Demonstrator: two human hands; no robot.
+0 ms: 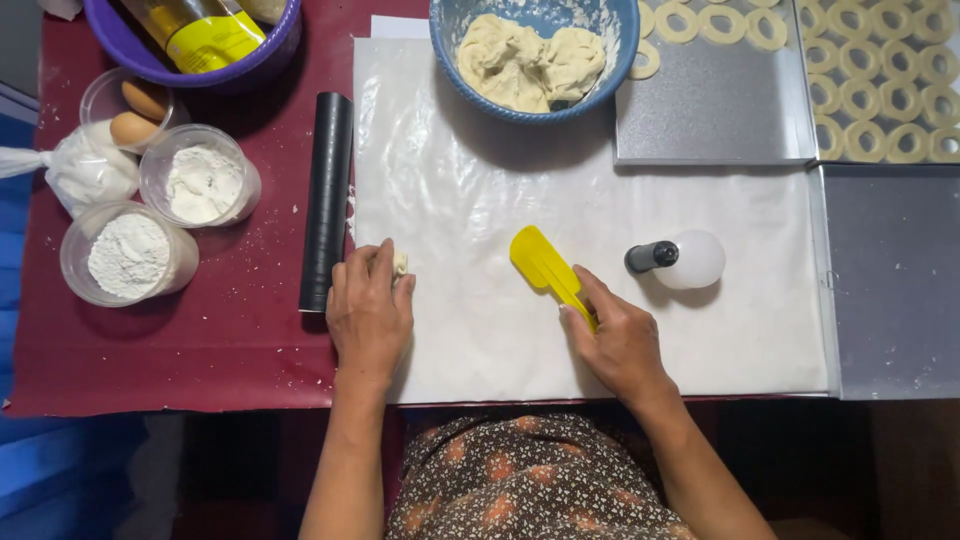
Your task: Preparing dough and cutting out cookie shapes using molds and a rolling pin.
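My left hand (pixel 368 310) rests palm down at the left edge of a white sheet (pixel 480 210), its fingers curled over a small piece of dough (pixel 399 264). My right hand (pixel 620 340) grips the handle of a yellow spatula (pixel 541 263) whose flat blade lies on the sheet, pointing up and left. A blue bowl (pixel 620 40) with a lump of pale dough (pixel 528 62) stands at the sheet's far edge. Right of the spatula lies a small white bottle (pixel 690 260) with a black cap.
A black roll (pixel 327 195) lies along the sheet's left side. Two clear cups of flour (pixel 203 183) (pixel 128 256), a tied bag (pixel 85 170), eggs (pixel 140 112) and a purple bowl (pixel 190 60) stand at left. Metal trays (pixel 720 110) with several dough rings (pixel 880 90) sit at right.
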